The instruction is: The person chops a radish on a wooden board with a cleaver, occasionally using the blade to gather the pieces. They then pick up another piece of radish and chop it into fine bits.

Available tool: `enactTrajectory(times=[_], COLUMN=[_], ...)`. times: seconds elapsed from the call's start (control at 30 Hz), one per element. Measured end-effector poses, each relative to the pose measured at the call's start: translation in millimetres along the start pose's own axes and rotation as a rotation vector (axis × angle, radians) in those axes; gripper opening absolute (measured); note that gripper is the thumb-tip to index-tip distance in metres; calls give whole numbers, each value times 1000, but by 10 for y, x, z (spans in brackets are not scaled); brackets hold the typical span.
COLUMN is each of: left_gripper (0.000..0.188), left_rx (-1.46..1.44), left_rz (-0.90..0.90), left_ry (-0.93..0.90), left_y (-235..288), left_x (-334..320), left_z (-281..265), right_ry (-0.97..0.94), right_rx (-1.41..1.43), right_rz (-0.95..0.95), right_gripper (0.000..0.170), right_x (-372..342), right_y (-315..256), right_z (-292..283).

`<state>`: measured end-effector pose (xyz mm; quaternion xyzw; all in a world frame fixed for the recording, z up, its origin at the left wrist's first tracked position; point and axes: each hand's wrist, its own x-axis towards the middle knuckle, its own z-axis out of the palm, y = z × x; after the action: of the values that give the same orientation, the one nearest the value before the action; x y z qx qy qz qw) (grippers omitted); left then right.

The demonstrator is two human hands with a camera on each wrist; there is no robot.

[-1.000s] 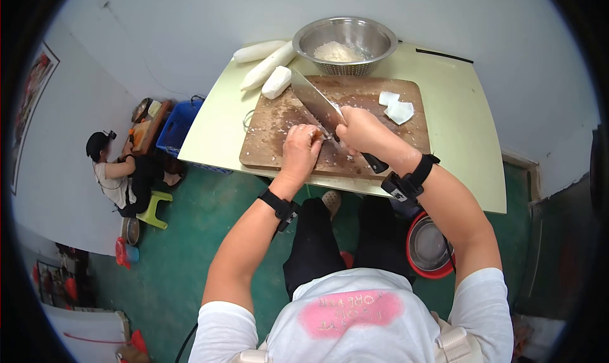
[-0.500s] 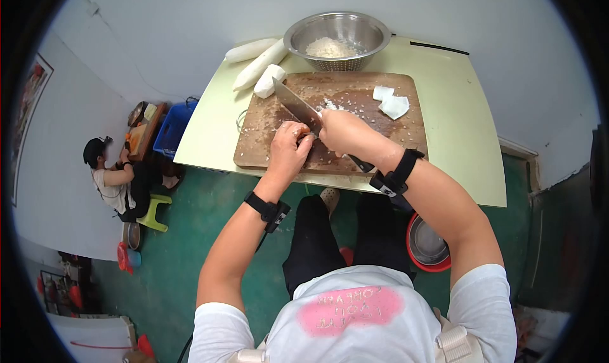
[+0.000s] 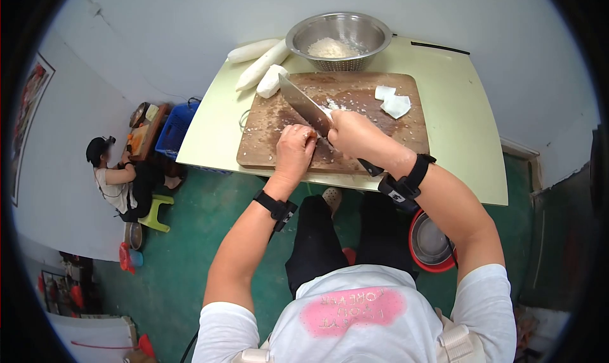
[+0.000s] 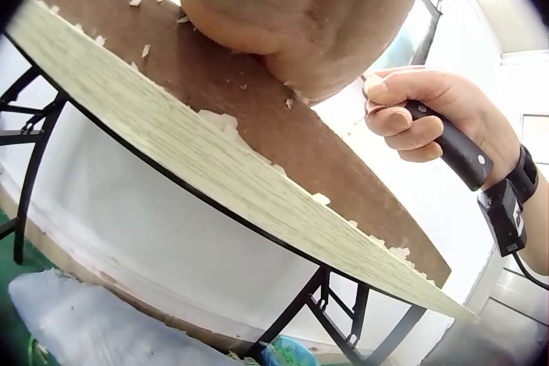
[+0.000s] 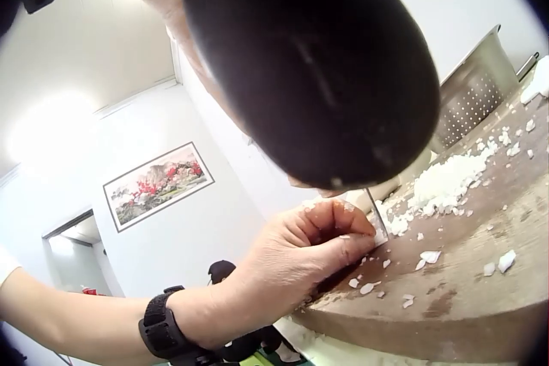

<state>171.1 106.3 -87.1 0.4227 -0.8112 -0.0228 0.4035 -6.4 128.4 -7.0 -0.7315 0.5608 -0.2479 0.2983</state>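
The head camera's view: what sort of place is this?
Probably a simple kitchen or food-preparation room: a wooden cutting board scattered with white bits, a cleaver in the person's right hand, and long white vegetables on the table.

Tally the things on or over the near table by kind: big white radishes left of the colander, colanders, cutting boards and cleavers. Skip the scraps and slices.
White radishes: 3
Colander: 1
Cutting board: 1
Cleaver: 1
Total: 6
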Motion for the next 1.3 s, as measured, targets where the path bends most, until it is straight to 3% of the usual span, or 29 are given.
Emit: enactTrajectory(times=[0.27,0.43,0.67,0.9,1.0,1.2,1.3], left_gripper=[8,9,6,7,7,7,7], left_rx=[8,-181,-42,-9,-9,-18,-38], left_rz=[16,-85,30,22,28,34,40], left_ry=[-8,31,-8,21,11,1,-2], left_y=[0,-32,-106,-64,-74,-74,-92], left_x=[25,9,8,-3,0,-2,-3], left_z=[-20,-71,-24,-18,-16,-57,-64], right_ry=[-176,-82,-103,-11,-102,-70,-71], right_rx=[-116,-80,-75,-70,-72,-183,-153], right_rz=[26,52,80,-24,85,-12,54], right_gripper=[16,15,16,15,15,17,17], right_x=[198,200,147,-4,4,212,188], right_y=[-146,-79,-111,-61,-171,-186,-223], right_z=[50,112,29,78,43,147,88])
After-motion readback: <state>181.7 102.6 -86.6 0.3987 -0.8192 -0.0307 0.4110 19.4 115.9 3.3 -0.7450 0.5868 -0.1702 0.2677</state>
